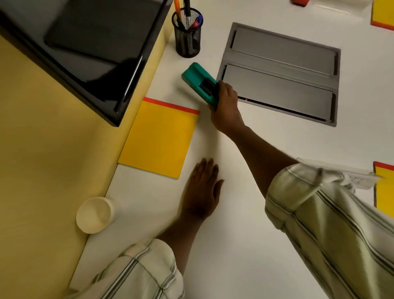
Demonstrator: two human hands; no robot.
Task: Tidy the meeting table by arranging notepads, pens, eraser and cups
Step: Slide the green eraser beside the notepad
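My right hand [226,106] grips the near end of a teal whiteboard eraser [195,78], which lies on the white table just beyond a yellow notepad with a red top strip [158,138]. My left hand [201,190] rests flat on the table, fingers straight, just right of the notepad's near corner. A black mesh pen cup [187,36] with several pens stands behind the eraser. A white paper cup [94,214] stands at the table's left edge, near me.
A grey cable hatch [281,74] is set into the table [245,245] right of the eraser. A black chair [81,47] stands off the left edge. More yellow notepads lie at the far right [383,12] and near right [386,192], with a red object [300,2] at the top.
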